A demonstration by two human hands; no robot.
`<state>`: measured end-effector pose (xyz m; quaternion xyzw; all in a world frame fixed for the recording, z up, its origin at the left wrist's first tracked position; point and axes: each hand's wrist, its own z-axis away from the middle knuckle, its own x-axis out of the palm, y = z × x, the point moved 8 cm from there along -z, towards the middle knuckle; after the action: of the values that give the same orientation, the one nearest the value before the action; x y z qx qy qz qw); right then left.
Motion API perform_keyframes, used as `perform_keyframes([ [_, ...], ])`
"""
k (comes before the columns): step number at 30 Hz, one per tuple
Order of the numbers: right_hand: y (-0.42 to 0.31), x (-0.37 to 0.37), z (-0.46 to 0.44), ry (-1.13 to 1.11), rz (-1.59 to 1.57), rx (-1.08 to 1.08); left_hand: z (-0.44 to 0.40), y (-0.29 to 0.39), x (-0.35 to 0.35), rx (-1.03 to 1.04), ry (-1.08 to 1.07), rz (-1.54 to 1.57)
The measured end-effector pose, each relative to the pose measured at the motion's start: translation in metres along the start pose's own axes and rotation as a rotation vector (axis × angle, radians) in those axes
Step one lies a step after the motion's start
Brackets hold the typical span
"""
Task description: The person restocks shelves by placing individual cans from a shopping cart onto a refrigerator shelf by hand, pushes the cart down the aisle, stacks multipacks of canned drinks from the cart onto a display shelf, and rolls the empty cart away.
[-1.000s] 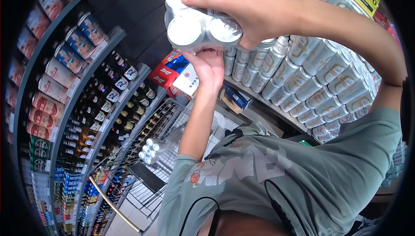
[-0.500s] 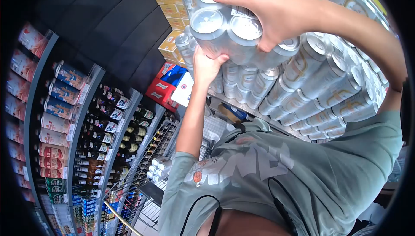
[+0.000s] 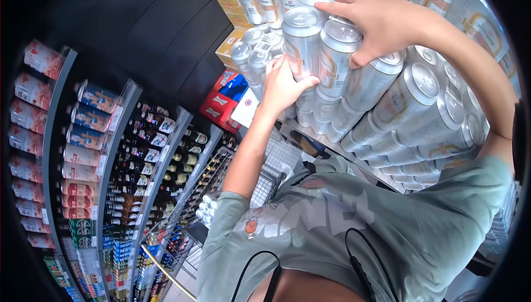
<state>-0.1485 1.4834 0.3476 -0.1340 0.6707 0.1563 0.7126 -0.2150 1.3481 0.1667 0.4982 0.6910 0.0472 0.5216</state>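
A shrink-wrapped pack of silver beer cans (image 3: 336, 53) is between my two hands, at the top of the stacked cans. My left hand (image 3: 283, 85) presses against the pack's lower left side, thumb stretched along the bottom of the near cans. Over the pack's right side reaches my right hand (image 3: 381, 23), its fingers across the can tops and its thumb against a near can. The pack's underside and far side are hidden, so I cannot tell whether it rests on the stack. More wrapped beer cans (image 3: 395, 100) stand piled below and to the right.
A wire shopping cart (image 3: 268, 183) with several silver cans (image 3: 207, 208) is by my left side. Shelves of bottles (image 3: 146, 155) and cartons (image 3: 88, 122) line the left. Red boxes (image 3: 218, 108) and yellow cartons (image 3: 228, 48) stand beyond the stack.
The pack has shifted right in view and tipped, so more of the cans' labelled sides show. Both hands have moved with it, keeping their hold. The camera view has also shifted a little.
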Motion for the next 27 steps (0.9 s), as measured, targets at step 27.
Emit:
perform_keyframes([
  [27,-0.37,0.064,0.063,-0.5,0.065,-0.993,0.633,-0.15,-0.127,-0.999,0.373,-0.509],
])
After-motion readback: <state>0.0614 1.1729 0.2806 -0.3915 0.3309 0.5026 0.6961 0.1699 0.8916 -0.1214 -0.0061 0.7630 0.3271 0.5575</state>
